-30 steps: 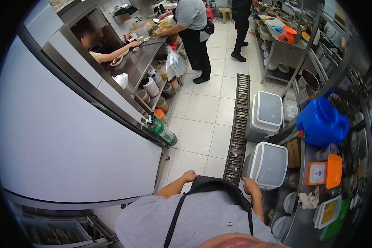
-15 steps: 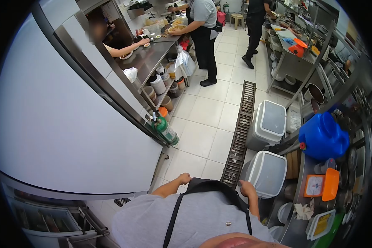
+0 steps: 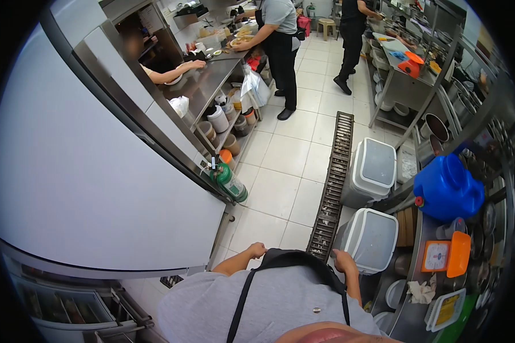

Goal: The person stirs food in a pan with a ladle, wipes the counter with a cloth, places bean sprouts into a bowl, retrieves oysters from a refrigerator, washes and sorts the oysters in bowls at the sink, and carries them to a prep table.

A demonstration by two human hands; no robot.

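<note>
Lying between left grip and right grip: black apron.

Grey shirt under a black apron.
The shirt is plain, softly creased cloth at six o'clock; the apron's dark fabric curves in an arch toward five o'clock. A thin black left strap crosses the shirt at six o'clock, a matching right strap at five o'clock. Between them sits a small oval mark. Left forearm and right forearm are bare.
</note>
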